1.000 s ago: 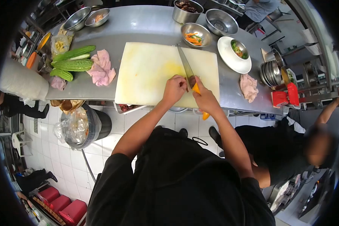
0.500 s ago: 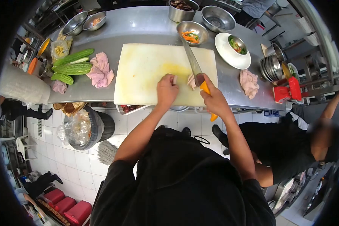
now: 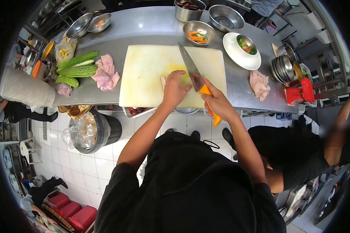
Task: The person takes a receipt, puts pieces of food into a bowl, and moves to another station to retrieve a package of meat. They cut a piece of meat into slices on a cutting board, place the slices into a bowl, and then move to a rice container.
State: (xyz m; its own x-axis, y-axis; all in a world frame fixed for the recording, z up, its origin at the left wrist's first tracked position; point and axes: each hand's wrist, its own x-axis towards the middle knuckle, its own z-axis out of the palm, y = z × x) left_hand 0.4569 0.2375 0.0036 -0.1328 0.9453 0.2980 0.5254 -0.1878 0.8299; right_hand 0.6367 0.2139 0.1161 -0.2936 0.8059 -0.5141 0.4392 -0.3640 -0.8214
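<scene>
Steel kitchen surface (image 3: 144, 27), with slicing under way at the cutting board (image 3: 147, 73).
Head view: the left hand (image 3: 175, 87) presses down on a pale piece of meat (image 3: 163, 81) near the board's middle, fingers bent. The right hand (image 3: 217, 101) is clamped on the orange handle of the knife (image 3: 188, 64), its blade just beside those fingers. This looks like mid-slice work, and it calls for knuckles clear of the edge. Bitter gourds (image 3: 76, 68) and more meat (image 3: 105, 72) lie left, a carrot bowl (image 3: 198, 35) is far, and a co-worker (image 3: 299, 151) stands right.
</scene>
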